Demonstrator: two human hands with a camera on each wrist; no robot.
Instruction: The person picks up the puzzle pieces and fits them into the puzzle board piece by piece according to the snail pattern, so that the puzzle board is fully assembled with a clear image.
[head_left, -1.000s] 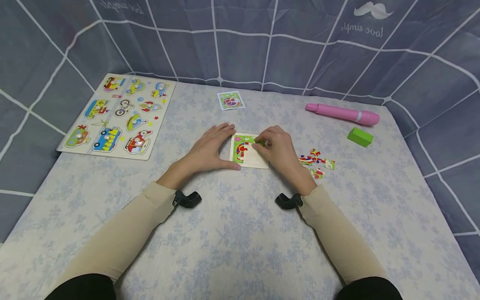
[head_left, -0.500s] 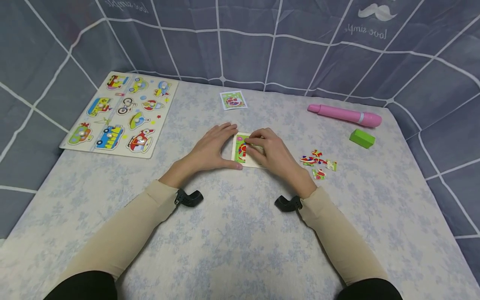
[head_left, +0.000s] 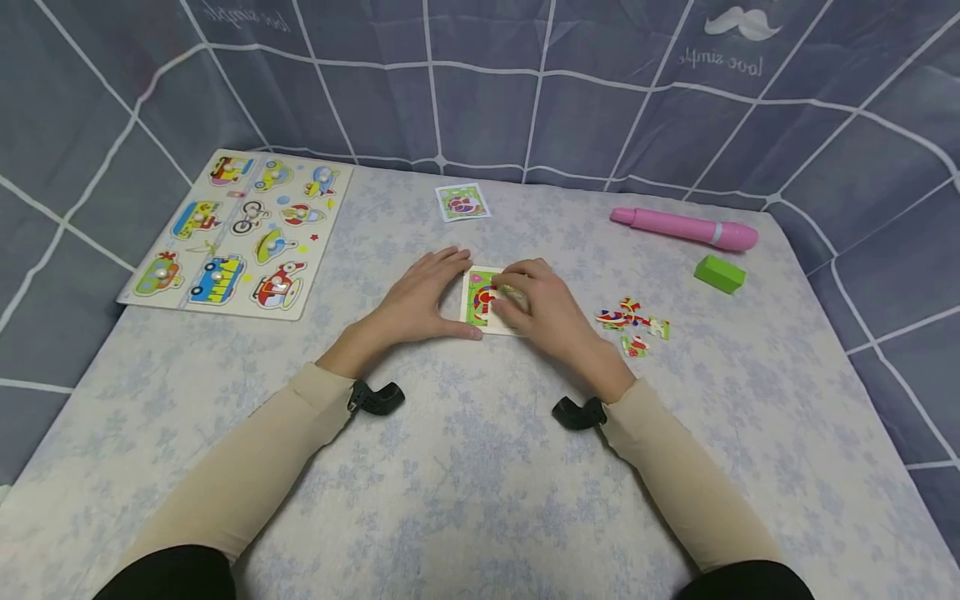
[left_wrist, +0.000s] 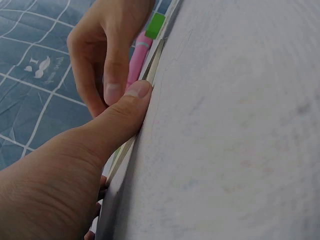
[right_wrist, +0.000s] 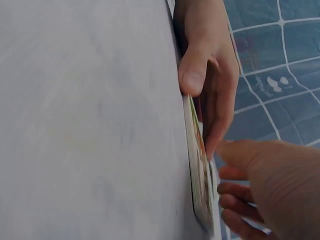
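A small wooden jigsaw tray [head_left: 504, 327] lies mid-table, its left part filled with green and red picture pieces [head_left: 480, 302]. My left hand [head_left: 422, 304] holds the tray's left side, thumb along the near edge, fingers at the far edge. In the left wrist view, that thumb [left_wrist: 125, 112] presses on the tray's rim. Over the tray's right half, my right hand [head_left: 551, 312] has thumb and fingers bent together around a greenish jigsaw piece, mostly hidden by the fingers. Right of that hand lies a small heap of loose jigsaw pieces [head_left: 633, 320].
A picture card [head_left: 462, 202] lies beyond the tray. At back right are a pink marker-shaped tube [head_left: 684, 228] and a green block [head_left: 720, 273]. A vehicle peg puzzle board [head_left: 238, 233] lies at the left. Grey-blue gridded cloth [head_left: 480, 100] hangs behind the table.
My right hand has shifted left over the tray with its piece, to beside the filled part. My left hand stays at the tray's left side. The loose heap looks unchanged.
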